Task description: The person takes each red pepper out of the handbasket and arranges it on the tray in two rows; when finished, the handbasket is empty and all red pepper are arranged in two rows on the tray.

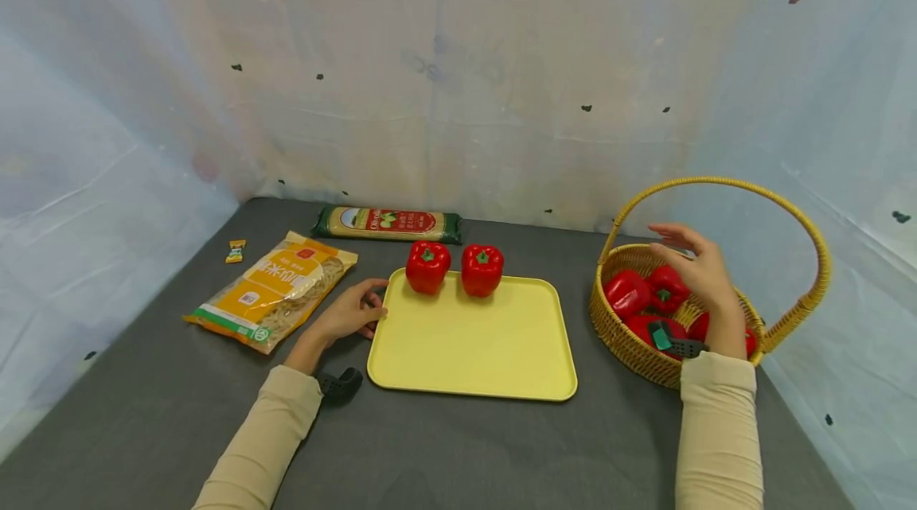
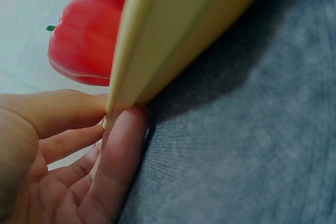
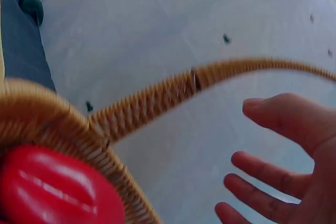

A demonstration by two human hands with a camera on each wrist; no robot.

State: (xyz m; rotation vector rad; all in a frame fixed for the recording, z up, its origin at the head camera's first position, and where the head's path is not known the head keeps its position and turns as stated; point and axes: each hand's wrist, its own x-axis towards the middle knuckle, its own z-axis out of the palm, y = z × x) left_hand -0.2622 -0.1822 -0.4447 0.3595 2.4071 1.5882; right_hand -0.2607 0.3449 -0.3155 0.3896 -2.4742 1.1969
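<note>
My left hand (image 1: 349, 313) pinches the left rim of a yellow tray (image 1: 476, 347) between thumb and fingers, as the left wrist view shows up close. Two red bell peppers (image 1: 482, 271) with green stems stand side by side at the tray's far edge. Over the wicker basket (image 1: 607, 332) at the right, my right hand (image 1: 702, 267) is raised beneath the arched handle, fingers spread and holding nothing. Several more red bell peppers (image 1: 626, 293) lie in the basket, partly hidden by my right wrist.
Left of the tray lies an orange bag of dry food (image 1: 275, 287), with a small yellow-and-blue wrapped packet (image 1: 235, 251) beyond it. A long green-and-red pasta packet (image 1: 389, 224) lies behind the tray. The basket's tall handle (image 1: 788, 212) arches above the right hand.
</note>
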